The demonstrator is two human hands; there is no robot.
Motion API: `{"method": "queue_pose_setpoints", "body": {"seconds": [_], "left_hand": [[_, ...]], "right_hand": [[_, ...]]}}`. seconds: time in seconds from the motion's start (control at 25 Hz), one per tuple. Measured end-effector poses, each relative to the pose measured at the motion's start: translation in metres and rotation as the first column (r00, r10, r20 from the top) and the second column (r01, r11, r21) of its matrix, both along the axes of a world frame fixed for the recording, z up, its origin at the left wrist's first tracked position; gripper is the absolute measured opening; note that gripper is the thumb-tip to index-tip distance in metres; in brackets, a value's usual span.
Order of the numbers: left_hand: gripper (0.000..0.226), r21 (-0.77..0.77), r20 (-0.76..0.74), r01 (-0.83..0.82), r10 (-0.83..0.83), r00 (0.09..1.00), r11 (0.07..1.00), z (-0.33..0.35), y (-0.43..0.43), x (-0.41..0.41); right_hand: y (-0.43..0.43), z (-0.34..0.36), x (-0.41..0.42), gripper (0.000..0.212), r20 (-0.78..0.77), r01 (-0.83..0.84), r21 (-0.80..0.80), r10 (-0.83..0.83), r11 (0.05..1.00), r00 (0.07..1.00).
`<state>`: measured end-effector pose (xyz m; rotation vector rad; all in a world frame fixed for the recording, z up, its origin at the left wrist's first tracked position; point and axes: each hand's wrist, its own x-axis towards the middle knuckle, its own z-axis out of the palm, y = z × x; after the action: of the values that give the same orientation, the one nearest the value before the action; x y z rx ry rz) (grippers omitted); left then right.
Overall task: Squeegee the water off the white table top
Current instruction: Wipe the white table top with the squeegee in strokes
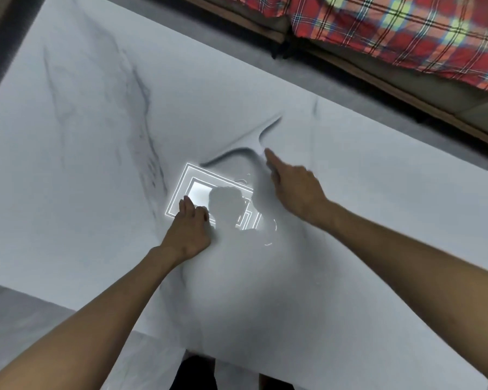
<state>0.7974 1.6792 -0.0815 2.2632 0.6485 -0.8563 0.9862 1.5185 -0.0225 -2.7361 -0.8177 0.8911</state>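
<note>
Squeegee (244, 144) lying flat on the white table top (82, 136) past the middle, blade running from near-left to far-right, pale and blurred against the marble — easy to misjudge. Right hand (296, 190) reaching for its handle, fingers loosely open and extended, forefinger tip just at the handle, nothing gripped. Left hand (190, 230) pressed on the table near the bright ceiling-light reflection (192, 190), fingers curled under, holding nothing.

Likely trouble: a glancing touch nudging the tool away on the slick wet surface instead of closing round it; a blade set down tilted leaving streaks; water driven toward the far edge landing by the plaid bedding (392, 32). Droplets (268, 235) faint, near the middle only.

Room: broad bare table to the left and far side, near edge close to the body, far-right edge running diagonally close beyond the blade.
</note>
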Motion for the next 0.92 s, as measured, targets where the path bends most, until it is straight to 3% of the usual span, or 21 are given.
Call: {"method": "queue_pose_setpoints", "body": {"seconds": [0.24,0.36,0.48,0.6,0.72,0.8,0.92], "left_hand": [[0.039,0.032,-0.005,-0.003,0.003,1.0,0.999,0.008,-0.014,-0.011],[0.029,0.106,0.128,-0.036,0.023,0.992,0.994,0.016,-0.034,-0.027],[0.022,0.141,0.223,-0.195,0.161,0.962,0.971,0.021,-0.041,-0.034],[0.026,0.063,0.273,-0.34,0.312,0.91,0.938,0.019,-0.04,-0.037],[0.024,0.107,0.28,-0.333,0.293,0.914,0.937,0.014,-0.036,-0.041],[0.016,0.193,0.256,-0.295,0.242,0.936,0.936,0.01,-0.033,-0.042],[0.026,0.27,0.211,-0.268,0.214,0.954,0.925,0.003,-0.036,-0.047]], "right_hand": [[-0.139,0.035,-0.049,0.056,-0.091,-0.138,-0.197,0.122,0.971,0.988],[-0.179,0.063,-0.042,0.053,-0.114,-0.15,-0.288,0.122,0.946,0.986],[-0.154,0.073,-0.002,0.047,-0.033,-0.014,-0.172,0.009,0.985,0.999],[-0.082,0.053,0.057,0.04,0.06,0.153,-0.029,-0.151,0.988,0.987],[-0.018,0.024,0.093,0.034,0.03,0.309,0.018,-0.309,0.951,0.95],[-0.003,0.008,0.085,0.039,0.023,0.305,0.025,-0.305,0.952,0.952],[-0.025,-0.001,0.033,0.047,0.017,0.089,0.008,-0.089,0.996,0.996]]}}
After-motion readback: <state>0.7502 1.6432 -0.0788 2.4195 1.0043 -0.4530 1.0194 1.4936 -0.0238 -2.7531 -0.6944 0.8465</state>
